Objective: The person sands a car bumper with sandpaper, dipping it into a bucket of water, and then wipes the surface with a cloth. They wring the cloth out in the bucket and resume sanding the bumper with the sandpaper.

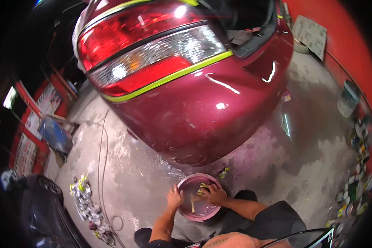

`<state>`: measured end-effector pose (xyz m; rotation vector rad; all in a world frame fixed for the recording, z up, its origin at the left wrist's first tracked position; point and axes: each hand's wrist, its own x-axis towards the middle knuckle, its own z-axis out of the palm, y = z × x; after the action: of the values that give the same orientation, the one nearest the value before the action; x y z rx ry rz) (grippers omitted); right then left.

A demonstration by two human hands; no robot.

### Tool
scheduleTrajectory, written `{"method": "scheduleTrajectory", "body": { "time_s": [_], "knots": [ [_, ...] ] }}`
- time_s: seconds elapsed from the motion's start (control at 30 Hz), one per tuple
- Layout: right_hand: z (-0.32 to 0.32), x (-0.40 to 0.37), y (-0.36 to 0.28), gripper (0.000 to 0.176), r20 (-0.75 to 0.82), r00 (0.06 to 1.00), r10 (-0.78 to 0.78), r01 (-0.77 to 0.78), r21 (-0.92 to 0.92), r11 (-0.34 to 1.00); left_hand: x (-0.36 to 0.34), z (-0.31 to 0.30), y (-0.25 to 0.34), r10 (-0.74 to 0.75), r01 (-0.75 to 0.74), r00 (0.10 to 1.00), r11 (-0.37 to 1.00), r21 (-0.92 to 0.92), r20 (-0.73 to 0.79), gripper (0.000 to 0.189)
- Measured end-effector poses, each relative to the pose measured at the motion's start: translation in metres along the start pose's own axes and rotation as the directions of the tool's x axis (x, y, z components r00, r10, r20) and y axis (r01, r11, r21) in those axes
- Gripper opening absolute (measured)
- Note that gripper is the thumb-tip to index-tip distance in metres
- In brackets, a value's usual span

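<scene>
A round pink basin [184, 213] of cloudy water rests on the floor between my knees. My left hand [175, 197] grips its left rim, fingers over the edge. Over the right side of the bowl, my right hand [215, 194] is closed around a yellowish sponge-like piece [202, 188], partly hidden by the fingers. A thin pale yellow strip [193, 204] shows in the water. Just ahead is the maroon car bumper [194, 120], with wet patches near its lower edge. Yellow-green masking tape [169, 81] borders the tail light [153, 58] above it.
A crumpled scrap [224, 172] lies beside the basin. To the left are a hose [101, 165], a heap of crumpled masking paper [87, 202] and a dark car [45, 206]. Cans [351, 190] line the right side, near a bucket [348, 99] by the red wall [339, 33].
</scene>
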<state>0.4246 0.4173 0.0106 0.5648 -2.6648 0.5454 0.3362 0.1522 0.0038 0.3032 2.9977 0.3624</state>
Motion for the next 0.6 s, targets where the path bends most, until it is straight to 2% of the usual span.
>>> {"method": "scheduleTrajectory", "body": {
  "time_s": [0.03, 0.07, 0.13, 0.17, 0.23, 0.27, 0.33, 0.37, 0.4, 0.47, 0.5, 0.53, 0.6],
  "knots": [
    [0.001, -0.001, 0.0, 0.049, 0.006, 1.0, 0.014, -0.014, 0.0, 1.0, -0.001, 0.002, 0.003, -0.013, 0.01, 1.0, 0.996, -0.094, -0.027, 0.065],
    [0.004, -0.001, 0.001, 0.049, -0.016, 0.999, 0.046, -0.046, -0.002, 0.999, 0.0, 0.004, 0.006, 0.021, -0.023, 1.0, 0.997, -0.075, -0.02, 0.065],
    [0.012, -0.005, -0.001, 0.049, -0.029, 0.995, 0.098, -0.095, 0.069, 0.993, -0.002, 0.007, 0.012, -0.026, 0.012, 0.991, 0.994, -0.11, -0.129, 0.061],
    [0.017, -0.007, -0.003, 0.049, -0.036, 0.991, 0.127, -0.124, 0.068, 0.99, -0.002, 0.006, 0.015, -0.079, 0.065, 0.992, 0.989, -0.133, -0.098, 0.053],
    [0.017, -0.003, -0.001, 0.049, -0.06, 0.986, 0.153, -0.143, 0.144, 0.979, 0.003, 0.011, 0.014, -0.087, 0.074, 0.989, 0.991, -0.115, -0.116, 0.051],
    [0.015, -0.005, 0.002, 0.049, -0.051, 0.986, 0.16, -0.152, 0.131, 0.98, 0.002, 0.015, 0.015, -0.127, 0.112, 0.981, 0.988, -0.104, -0.144, 0.048],
    [0.009, -0.001, -0.002, 0.052, -0.054, 0.984, 0.167, -0.163, 0.075, 0.984, 0.001, 0.018, 0.013, -0.109, 0.094, 0.981, 0.99, -0.101, -0.158, 0.044],
    [0.006, 0.001, -0.007, 0.051, 0.009, 0.975, 0.222, -0.221, 0.127, 0.967, 0.002, 0.019, 0.009, -0.101, 0.087, 0.98, 0.992, -0.088, -0.171, 0.042],
    [0.004, 0.004, -0.01, 0.051, 0.006, 0.973, 0.229, -0.228, 0.126, 0.966, 0.003, 0.02, 0.008, -0.089, 0.075, 0.979, 0.994, -0.078, -0.184, 0.041],
    [-0.001, 0.004, -0.013, 0.042, -0.173, 0.951, 0.258, -0.237, 0.132, 0.963, 0.005, 0.024, 0.005, -0.058, 0.04, 0.978, 0.995, -0.096, -0.199, 0.038],
    [0.001, 0.009, -0.009, 0.038, -0.246, 0.931, 0.269, -0.205, 0.258, 0.944, 0.004, 0.024, 0.005, -0.04, 0.016, 0.975, 0.994, -0.11, -0.216, 0.036],
    [-0.012, 0.009, -0.013, 0.038, -0.24, 0.931, 0.276, -0.215, 0.25, 0.944, 0.007, 0.023, 0.005, -0.035, 0.01, 0.978, 0.993, -0.118, -0.207, 0.036],
    [-0.044, -0.002, -0.028, 0.036, -0.144, 0.753, 0.642, -0.536, 0.431, 0.726, 0.005, 0.022, 0.007, -0.046, 0.023, 0.977, 0.994, -0.11, -0.209, 0.032]
  ]
}}
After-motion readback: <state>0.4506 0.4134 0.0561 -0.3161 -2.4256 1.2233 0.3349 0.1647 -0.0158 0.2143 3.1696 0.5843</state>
